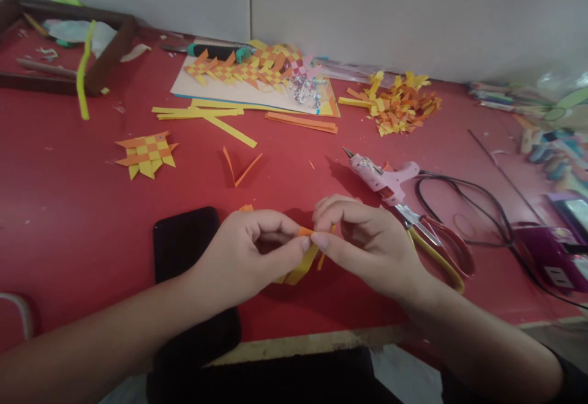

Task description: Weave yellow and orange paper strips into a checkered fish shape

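My left hand point(260, 248) pinches an orange paper strip point(305, 231) between thumb and forefinger. Tip to tip with it, my right hand point(362, 239) is closed on the same small bit of paper. Yellow paper strips point(301, 269) hang below the fingers, joined to the orange ones as far as I can see; the rest of the piece is hidden behind my left hand. Beyond my hands lies a folded orange strip point(236, 182) in a V shape. A woven orange and yellow paper fish point(147, 154) rests flat at the left.
A black phone point(184, 242) lies under my left forearm. To the right are a pink glue gun point(383, 177) with a black cord and scissors point(436, 251). Farther back are yellow strips point(197, 112), orange strips point(301, 122), a paper scrap heap point(399, 104) and a wooden frame point(108, 55).
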Tool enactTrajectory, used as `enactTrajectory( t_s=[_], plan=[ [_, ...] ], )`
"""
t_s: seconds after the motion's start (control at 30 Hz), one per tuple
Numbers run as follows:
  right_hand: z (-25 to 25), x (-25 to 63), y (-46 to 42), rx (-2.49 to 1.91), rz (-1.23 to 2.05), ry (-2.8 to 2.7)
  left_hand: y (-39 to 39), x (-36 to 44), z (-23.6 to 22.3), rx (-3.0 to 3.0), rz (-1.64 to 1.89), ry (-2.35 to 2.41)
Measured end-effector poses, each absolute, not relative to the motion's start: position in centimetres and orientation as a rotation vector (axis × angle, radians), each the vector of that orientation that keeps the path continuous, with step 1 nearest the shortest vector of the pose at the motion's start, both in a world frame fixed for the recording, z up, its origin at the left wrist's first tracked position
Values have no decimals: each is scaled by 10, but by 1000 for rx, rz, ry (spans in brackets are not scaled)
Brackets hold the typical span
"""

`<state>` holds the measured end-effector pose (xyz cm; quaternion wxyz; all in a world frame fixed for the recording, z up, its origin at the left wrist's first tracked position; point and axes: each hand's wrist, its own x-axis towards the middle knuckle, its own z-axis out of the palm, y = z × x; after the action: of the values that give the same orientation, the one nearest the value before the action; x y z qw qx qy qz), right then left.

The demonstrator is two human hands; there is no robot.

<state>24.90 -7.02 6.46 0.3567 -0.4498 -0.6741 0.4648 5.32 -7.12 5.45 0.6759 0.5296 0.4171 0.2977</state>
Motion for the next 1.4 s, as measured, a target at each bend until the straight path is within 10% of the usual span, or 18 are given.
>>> enactTrajectory(
  t_s=[1.03, 1.4],
  plan=[
    [63, 254, -65, -1241, 1341, -1533, -66, 52, 51, 1137, 751, 891],
    [45, 249, -57, -1304, 606, -2081, -59, 40, 48, 2131, 807, 1203]
  ],
)
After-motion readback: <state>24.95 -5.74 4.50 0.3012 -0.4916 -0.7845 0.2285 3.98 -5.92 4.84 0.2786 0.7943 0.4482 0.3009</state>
